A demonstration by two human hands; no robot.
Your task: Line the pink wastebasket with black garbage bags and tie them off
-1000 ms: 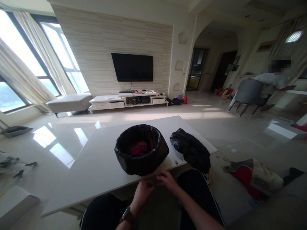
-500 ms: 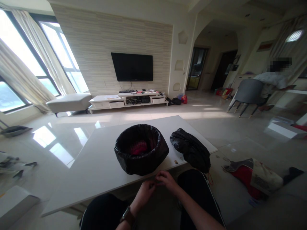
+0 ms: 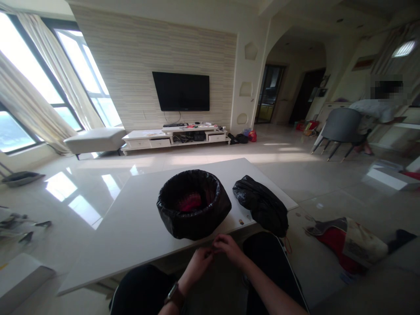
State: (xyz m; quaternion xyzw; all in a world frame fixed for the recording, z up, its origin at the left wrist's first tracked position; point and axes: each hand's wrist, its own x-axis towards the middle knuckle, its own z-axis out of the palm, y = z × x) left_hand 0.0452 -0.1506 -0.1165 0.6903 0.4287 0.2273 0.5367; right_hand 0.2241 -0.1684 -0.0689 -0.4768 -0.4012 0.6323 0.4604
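Observation:
My left hand (image 3: 201,261) and my right hand (image 3: 227,246) meet at the front edge of the white table (image 3: 131,218), fingertips pinched together. Whatever lies between the fingers is too small or hidden to make out. Just beyond them stands a round bin lined with a black plastic bag (image 3: 193,225), with something pink showing inside. To its right lies a full-looking black bag (image 3: 260,203), hanging partly over the table edge. A tiny brownish scrap (image 3: 241,222) rests on the table between the two.
A red and beige cloth bundle (image 3: 357,240) lies on the floor at right. A white box (image 3: 22,280) stands at lower left. Farther back are a TV bench (image 3: 147,142), a grey chair (image 3: 343,127) and a person (image 3: 374,111) beside it.
My hands keep nearly the same place and pinch. The person at the back right has shifted slightly. The bin and the black bag have not moved.

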